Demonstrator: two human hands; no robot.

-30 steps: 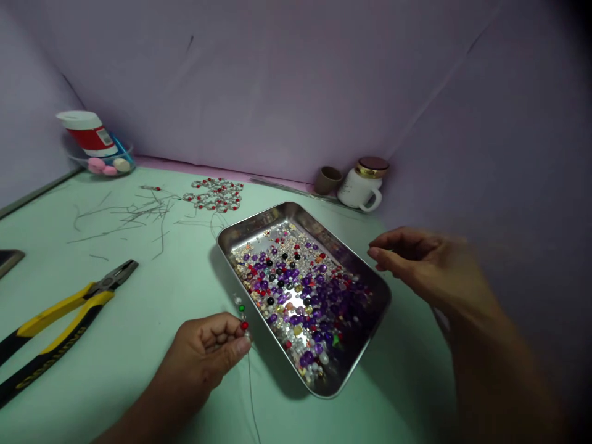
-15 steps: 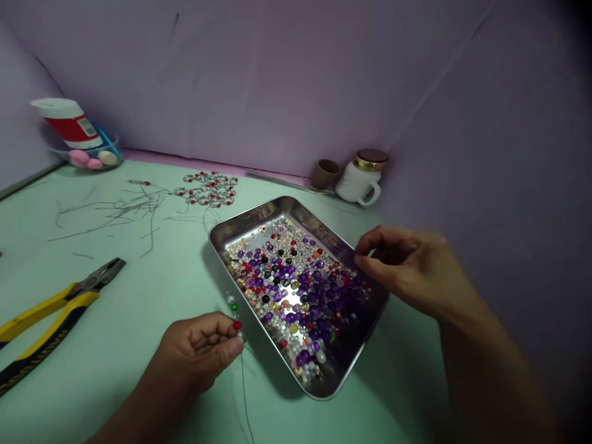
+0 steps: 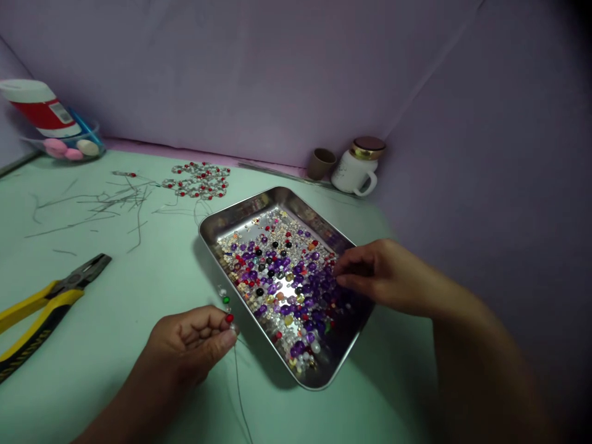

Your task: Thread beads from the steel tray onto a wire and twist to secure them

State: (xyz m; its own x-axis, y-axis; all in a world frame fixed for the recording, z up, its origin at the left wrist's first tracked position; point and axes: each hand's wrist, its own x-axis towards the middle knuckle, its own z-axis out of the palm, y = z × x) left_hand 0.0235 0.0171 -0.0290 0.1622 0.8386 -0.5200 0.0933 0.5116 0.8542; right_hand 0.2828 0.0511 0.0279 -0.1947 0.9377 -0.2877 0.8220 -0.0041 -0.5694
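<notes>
My left hand is closed, its thumb and forefinger pinching a beaded wire strung with clear, green and red beads. The wire's thin bare end hangs down below the fingers. A rectangular metal tray lies to the right of this hand, holding many loose beads in purple, red, black, clear and gold. Over the tray's right side, my right hand reaches in with thumb and forefinger slightly apart, close to the purple beads. I see nothing held between those fingertips.
Pliers with yellow-black handles lie at left. Behind them are scattered wire pieces and a red-beaded piece of wirework. A clear bowl stands far left. A brown cup and a white lidded mug stand at the back.
My right hand has moved left and down from the tray's right rim to the beads inside. My left hand still pinches the beaded wire. The whole view has shifted slightly.
</notes>
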